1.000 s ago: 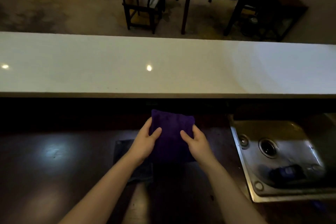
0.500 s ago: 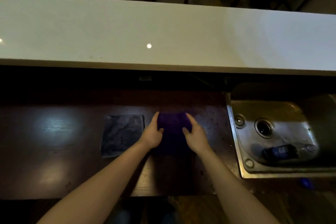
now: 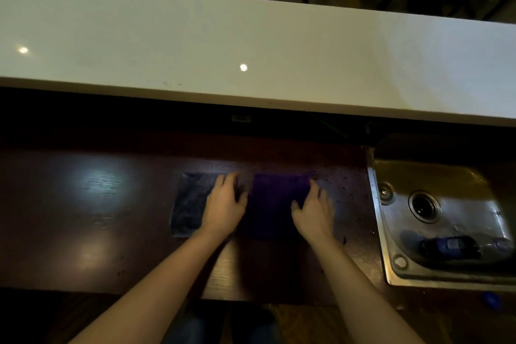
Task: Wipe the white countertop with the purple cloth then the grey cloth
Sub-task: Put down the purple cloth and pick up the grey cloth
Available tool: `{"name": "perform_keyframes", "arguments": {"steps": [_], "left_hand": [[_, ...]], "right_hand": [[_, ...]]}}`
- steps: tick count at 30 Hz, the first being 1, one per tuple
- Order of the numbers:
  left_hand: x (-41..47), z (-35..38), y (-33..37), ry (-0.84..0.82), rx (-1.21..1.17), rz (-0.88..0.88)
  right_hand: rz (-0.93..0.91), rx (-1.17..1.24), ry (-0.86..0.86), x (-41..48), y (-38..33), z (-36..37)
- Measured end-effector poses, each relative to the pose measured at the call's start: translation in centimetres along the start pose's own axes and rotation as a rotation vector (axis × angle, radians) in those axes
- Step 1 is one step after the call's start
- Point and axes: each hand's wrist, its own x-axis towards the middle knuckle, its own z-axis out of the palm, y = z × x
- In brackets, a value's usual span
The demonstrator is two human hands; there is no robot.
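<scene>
The purple cloth (image 3: 275, 204) lies flat on the dark wooden bench (image 3: 83, 204) between my two hands. My left hand (image 3: 224, 205) rests palm down with its fingers loosely spread, lying half over the right edge of the grey cloth (image 3: 190, 204) and just beside the purple one's left edge; it grips nothing. My right hand (image 3: 314, 211) lies palm down on the purple cloth's right edge, fingers slack and open, pressing rather than pinching as far as I can tell. The grey cloth is spread flat just to the outside of my left hand, close beside the purple one. Beyond my fingertips, past a dark gap, runs the white countertop (image 3: 251, 45). Out past my right hand sits a steel sink (image 3: 446, 274).
</scene>
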Motion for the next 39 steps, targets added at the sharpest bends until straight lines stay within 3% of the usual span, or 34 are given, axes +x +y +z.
{"name": "perform_keyframes", "arguments": {"steps": [5, 9, 13, 17, 22, 25, 29, 39], "left_hand": [[-0.1, -3.6, -4.1, 0.203, -0.069, -0.064], [-0.1, -5.8, -7.7, 0.266, 0.021, -0.218], [0.1, -6.7, -9.7, 0.19, 0.027, -0.379], [0.4, -6.7, -10.2, 0.092, -0.054, -0.464], [1.2, -6.2, -10.6, 0.005, -0.25, -0.549], [1.6, -6.4, -10.8, -0.046, -0.346, -0.518], [1.9, -7.8, -10.9, -0.017, -0.351, -0.435], [3.1, -13.9, -6.2, 0.232, -0.371, -0.064]], "right_hand": [[-0.083, -0.049, 0.148, -0.4, -3.5, 1.0], [-0.232, 0.177, -0.034, -1.0, -7.3, 3.0], [-0.217, 0.227, -0.264, -1.5, -11.1, 5.1], [-0.145, 0.128, -0.313, -1.6, -12.9, 6.4], [0.031, 0.247, -0.362, -0.8, -13.4, 7.1], [0.108, 0.402, -0.376, -0.5, -13.4, 7.3], [0.22, 0.786, -0.503, -0.3, -13.4, 6.5], [-0.027, 1.232, -0.682, -0.6, -17.7, 0.7]]}}
